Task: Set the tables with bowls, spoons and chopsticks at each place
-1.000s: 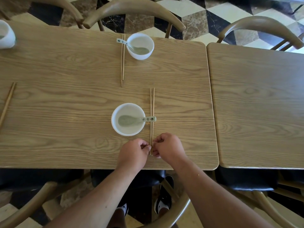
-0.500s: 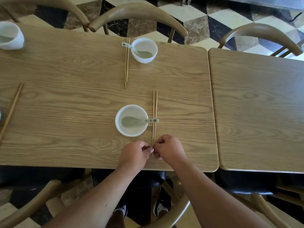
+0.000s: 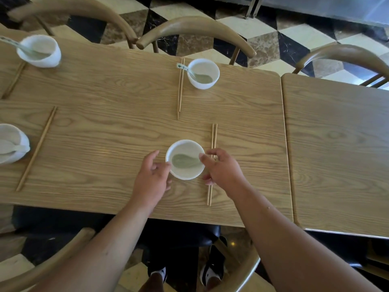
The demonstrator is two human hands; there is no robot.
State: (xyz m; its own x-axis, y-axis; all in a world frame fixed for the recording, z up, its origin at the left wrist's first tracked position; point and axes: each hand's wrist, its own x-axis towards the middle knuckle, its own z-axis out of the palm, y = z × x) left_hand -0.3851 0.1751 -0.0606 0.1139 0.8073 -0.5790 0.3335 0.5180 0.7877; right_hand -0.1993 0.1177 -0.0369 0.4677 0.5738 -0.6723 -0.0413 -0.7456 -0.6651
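A white bowl with a pale green spoon in it stands near the front edge of the wooden table. A pair of wooden chopsticks lies straight along the bowl's right side. My left hand is at the bowl's left side with loosely bent fingers touching its wall. At the bowl's right side, my right hand is spread above the chopsticks and hides the spoon handle. Its forefinger touches the rim. Neither hand grips anything that I can see.
Across the table stands a second bowl with a spoon and chopsticks. Two more bowls and chopsticks lie to the left. A bare second table adjoins on the right. Curved wooden chairs ring the tables.
Both hands let go of the near ends of the chopsticks and moved up to either side of the bowl. The view shifted left, showing more settings.
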